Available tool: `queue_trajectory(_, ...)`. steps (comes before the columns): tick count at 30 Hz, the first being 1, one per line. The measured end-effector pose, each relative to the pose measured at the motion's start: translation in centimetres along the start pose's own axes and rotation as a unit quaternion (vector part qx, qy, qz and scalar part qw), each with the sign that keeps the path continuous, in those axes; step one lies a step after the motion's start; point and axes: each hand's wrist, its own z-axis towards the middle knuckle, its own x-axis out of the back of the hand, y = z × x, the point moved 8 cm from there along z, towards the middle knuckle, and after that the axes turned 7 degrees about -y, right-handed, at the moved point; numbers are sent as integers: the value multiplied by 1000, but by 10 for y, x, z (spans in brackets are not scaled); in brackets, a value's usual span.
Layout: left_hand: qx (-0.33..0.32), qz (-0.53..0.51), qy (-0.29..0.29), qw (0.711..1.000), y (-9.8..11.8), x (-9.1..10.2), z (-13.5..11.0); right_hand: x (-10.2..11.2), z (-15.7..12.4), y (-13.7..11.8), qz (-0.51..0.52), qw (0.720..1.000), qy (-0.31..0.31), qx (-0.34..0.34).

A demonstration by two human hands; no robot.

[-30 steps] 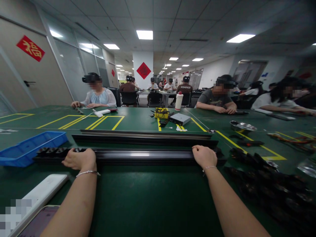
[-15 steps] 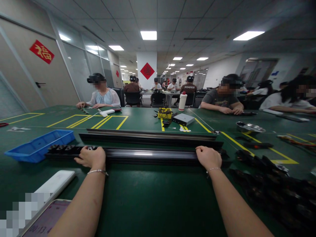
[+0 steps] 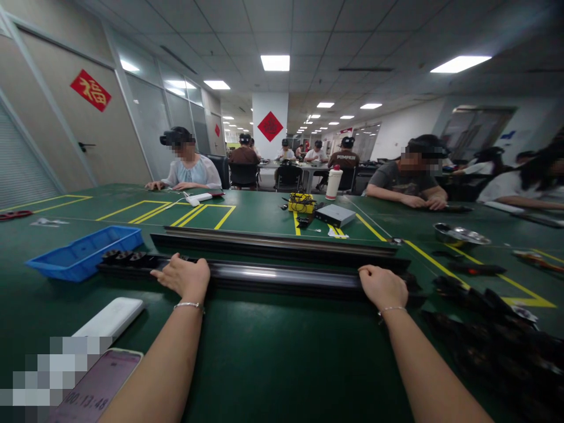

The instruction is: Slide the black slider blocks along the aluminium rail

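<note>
A long black rail (image 3: 282,277) with a shiny strip lies across the green table in front of me. My left hand (image 3: 183,276) rests on its left part with the fingers curled over it. Over the rail's right part, my right hand (image 3: 382,286) is closed. Several small black parts (image 3: 124,257) sit in the rail's left end. Just behind lies a second long black rail (image 3: 273,242).
A blue tray (image 3: 83,252) stands at the left. A white power bank (image 3: 110,318) and a phone (image 3: 94,388) lie near my left arm. A heap of black parts (image 3: 493,329) fills the right side. Other people sit at the far side of the table.
My view has turned left, so everything sits further right in the picture. My left hand has slid slightly right along the rail; both hands stay on it.
</note>
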Motion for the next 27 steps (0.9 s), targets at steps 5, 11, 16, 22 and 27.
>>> queue_trajectory(5,-47,31,2,998,10,4,-6,1,0,0,4,1000,21,12)
queue_trajectory(11,-52,56,-24,997,17,5,-16,1,0,-1,-2,1000,18,10)
queue_trajectory(16,-75,66,-40,994,24,3,-26,1,-1,-2,-8,1000,8,5)
queue_trajectory(22,-114,57,-45,991,30,-2,-41,-1,-1,-1,-6,1000,2,19)
queue_trajectory(27,-178,54,-93,978,36,-8,-60,-2,-1,-3,0,999,5,47)
